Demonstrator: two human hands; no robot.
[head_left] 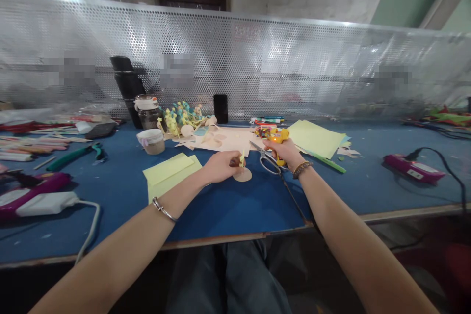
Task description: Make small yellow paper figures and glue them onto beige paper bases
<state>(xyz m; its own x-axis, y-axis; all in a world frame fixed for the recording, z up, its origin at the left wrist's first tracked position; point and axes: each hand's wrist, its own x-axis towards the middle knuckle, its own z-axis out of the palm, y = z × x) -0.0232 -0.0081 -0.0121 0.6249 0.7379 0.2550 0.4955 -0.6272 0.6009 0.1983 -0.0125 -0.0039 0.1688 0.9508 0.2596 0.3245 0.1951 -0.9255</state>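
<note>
My left hand [224, 166] is closed in a pinch on a small pale-yellow paper figure [242, 158]. The figure stands upright over a round cream paper disc [243, 175] lying on the table; whether the two are joined I cannot tell. My right hand [282, 149] is wrapped round a yellow hot glue gun [282, 136], its front end pointing left and its dark cord running down to the table edge. Close by my right hand, a pair of scissors [269, 163] lies with its blades toward the cream paper sheets [231, 140]. Several small yellow and blue paper figures [180, 117] are clustered behind my left hand.
Yellow paper [171, 171] lies left of my left hand, and more yellow sheets [316, 138] lie right. A tub [151, 142], a glass jar [147, 114], a black bottle [125, 88] and a phone [221, 108] stand farther back. Purple power strips [414, 169] sit at both sides.
</note>
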